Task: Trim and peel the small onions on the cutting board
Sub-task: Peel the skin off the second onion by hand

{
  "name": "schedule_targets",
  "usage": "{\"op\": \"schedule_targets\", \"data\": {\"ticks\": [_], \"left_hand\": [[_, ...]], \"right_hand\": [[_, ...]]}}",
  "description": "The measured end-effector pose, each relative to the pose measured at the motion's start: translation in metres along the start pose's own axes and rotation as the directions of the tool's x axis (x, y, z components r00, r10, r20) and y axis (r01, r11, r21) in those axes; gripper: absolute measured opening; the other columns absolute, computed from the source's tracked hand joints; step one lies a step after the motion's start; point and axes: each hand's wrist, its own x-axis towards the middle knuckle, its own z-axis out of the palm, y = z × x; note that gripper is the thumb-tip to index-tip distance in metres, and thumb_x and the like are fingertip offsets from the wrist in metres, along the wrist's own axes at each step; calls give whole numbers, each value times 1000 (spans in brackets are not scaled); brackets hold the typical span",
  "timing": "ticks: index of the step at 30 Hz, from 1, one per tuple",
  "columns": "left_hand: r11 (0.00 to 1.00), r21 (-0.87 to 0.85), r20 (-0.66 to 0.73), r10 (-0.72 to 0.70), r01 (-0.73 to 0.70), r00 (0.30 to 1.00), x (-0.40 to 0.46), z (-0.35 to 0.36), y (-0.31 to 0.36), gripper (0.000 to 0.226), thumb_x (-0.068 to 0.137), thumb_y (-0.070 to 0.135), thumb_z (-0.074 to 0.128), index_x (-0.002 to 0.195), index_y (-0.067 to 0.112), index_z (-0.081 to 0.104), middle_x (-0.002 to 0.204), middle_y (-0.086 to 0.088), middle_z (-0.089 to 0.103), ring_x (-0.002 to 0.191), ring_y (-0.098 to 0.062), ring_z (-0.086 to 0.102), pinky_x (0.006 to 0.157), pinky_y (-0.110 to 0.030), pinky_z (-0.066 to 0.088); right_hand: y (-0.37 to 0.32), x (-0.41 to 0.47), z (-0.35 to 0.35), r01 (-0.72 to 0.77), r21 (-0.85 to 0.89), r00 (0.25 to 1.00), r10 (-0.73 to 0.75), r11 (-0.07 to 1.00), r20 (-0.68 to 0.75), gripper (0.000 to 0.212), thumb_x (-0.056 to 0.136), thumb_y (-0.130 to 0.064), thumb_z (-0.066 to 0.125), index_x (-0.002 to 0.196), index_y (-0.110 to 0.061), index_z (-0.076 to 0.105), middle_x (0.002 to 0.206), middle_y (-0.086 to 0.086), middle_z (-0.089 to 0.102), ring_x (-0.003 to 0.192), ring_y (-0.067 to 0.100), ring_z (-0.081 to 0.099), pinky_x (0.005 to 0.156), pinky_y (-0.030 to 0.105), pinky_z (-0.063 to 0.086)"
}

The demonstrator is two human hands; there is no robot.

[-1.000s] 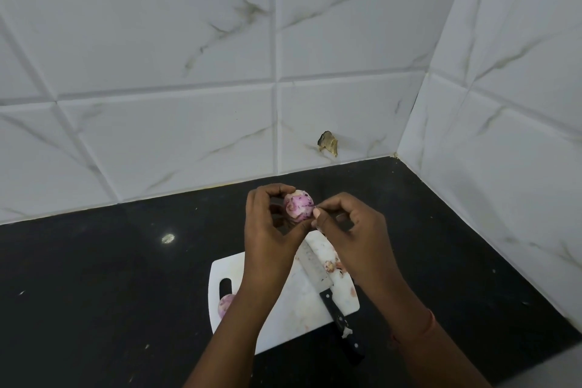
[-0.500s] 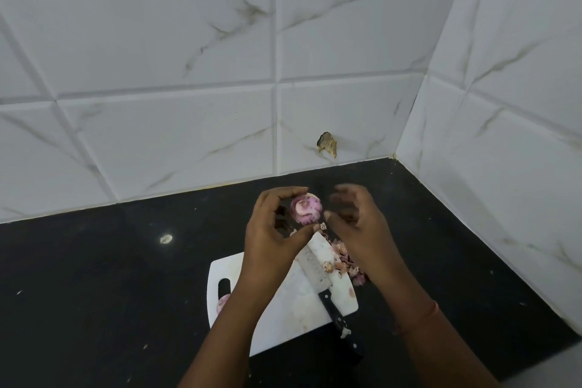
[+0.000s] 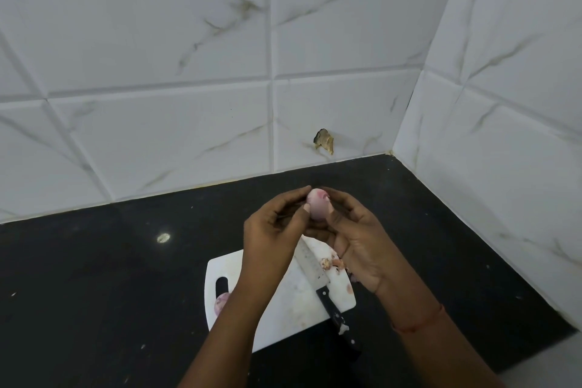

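Both hands are sharing a narrow grip on one small onion [image 3: 318, 207], held up in the air above the far end of the cutting board [image 3: 285, 312]; the left hand [image 3: 273, 231] is curling its thumb and forefinger against the onion's left side, while the right hand [image 3: 356, 242] is cupping it from the right and below, palm turned upward; the onion is showing pale, mostly bare flesh with a pinkish patch at its top.

Seen from the head camera, the white board is lying at an angle on the black table [image 3: 94, 293]; a knife [image 3: 318, 277] is resting diagonally across it, blade pointing away and black handle hanging past the near right edge, touched by neither hand; a little heap of peelings [image 3: 329, 263] is sitting just beside the blade, partly hidden under the right hand; a second onion [image 3: 221, 302], purple-skinned, is lying near the board's handle slot, half covered by the left forearm; a reddish thread [image 3: 419, 323] is circling the right wrist; white marbled tiles [image 3: 157, 72] are rising behind the table.
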Motion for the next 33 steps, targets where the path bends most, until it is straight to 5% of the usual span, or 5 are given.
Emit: {"op": "schedule_targets", "data": {"ticks": [12, 17, 22, 28, 33], "left_hand": [[992, 124, -73, 1, 8, 997, -1, 4, 2, 32, 85, 10, 75, 117, 15, 73, 101, 10, 76, 90, 2, 71, 80, -16, 57], [990, 141, -69, -4, 14, 998, -2, 4, 1, 31, 87, 7, 72, 116, 16, 73, 100, 12, 75, 91, 4, 71, 80, -13, 56], [984, 174, -89, -14, 29, 996, 1, 2, -4, 30, 91, 1, 63, 112, 18, 75, 100, 6, 77, 88, -8, 74, 81, -34, 62], [990, 139, -76, -11, 22, 997, -2, 4, -1, 28, 86, 12, 74, 114, 15, 74, 97, 10, 76, 89, 3, 71, 78, -13, 55], [988, 153, -68, -10, 20, 998, 0, 3, -2, 28, 88, 14, 72, 115, 16, 74, 100, 8, 77, 90, -2, 73, 84, -27, 60]], "right_hand": [[3, -1, -4, 227, -436, 964, -266, 871, -29, 50, 79, 4, 73, 125, -13, 63, 116, 6, 69, 105, 16, 68, 73, 25, 58], [4, 1, -5, 271, -474, 951, -308, 838, -1, 50, 78, 6, 73, 123, -15, 63, 115, 7, 69, 102, 16, 69, 71, 25, 59], [6, 0, -6, 284, -529, 944, -329, 799, 9, 51, 78, 3, 75, 122, -21, 63, 117, 3, 68, 103, 15, 68, 74, 24, 59], [6, 0, -5, 295, -583, 931, -366, 757, -4, 50, 75, -4, 79, 119, -23, 64, 111, -2, 70, 98, 13, 69, 75, 28, 60], [7, 0, -6, 302, -609, 925, -381, 733, -1, 52, 75, -3, 79, 122, -20, 64, 111, -3, 71, 97, 13, 70, 78, 32, 60]]}}
